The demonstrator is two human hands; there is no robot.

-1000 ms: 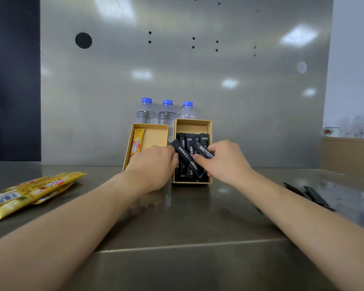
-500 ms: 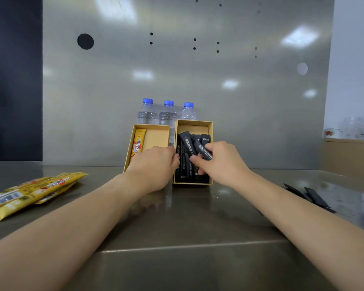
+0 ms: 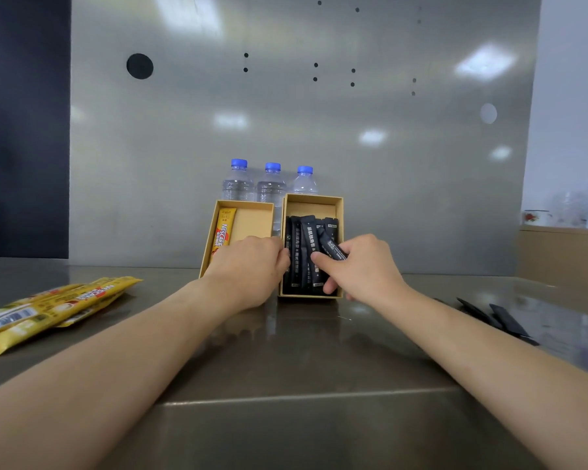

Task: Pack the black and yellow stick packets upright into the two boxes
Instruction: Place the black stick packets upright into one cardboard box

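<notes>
Two tan boxes lean against the steel back wall. The left box (image 3: 252, 218) holds one yellow packet (image 3: 223, 232) along its left side. The right box (image 3: 314, 203) holds several black packets (image 3: 305, 252) standing side by side. My right hand (image 3: 360, 266) pinches a tilted black packet (image 3: 333, 247) inside the right box, its fingers reaching in among the others. My left hand (image 3: 248, 269) rests curled at the gap between the boxes, its fingertips touching the leftmost black packets and the right box's left wall.
A pile of yellow packets (image 3: 51, 307) lies on the steel counter at the far left. Two or three loose black packets (image 3: 496, 318) lie on the counter at the right. Three water bottles (image 3: 272, 184) stand behind the boxes. A cardboard box (image 3: 564, 256) sits at far right.
The black packet that lay slanted across the right box has swung upright among the others. My right hand has pushed deeper into the box. My left hand has barely moved.
</notes>
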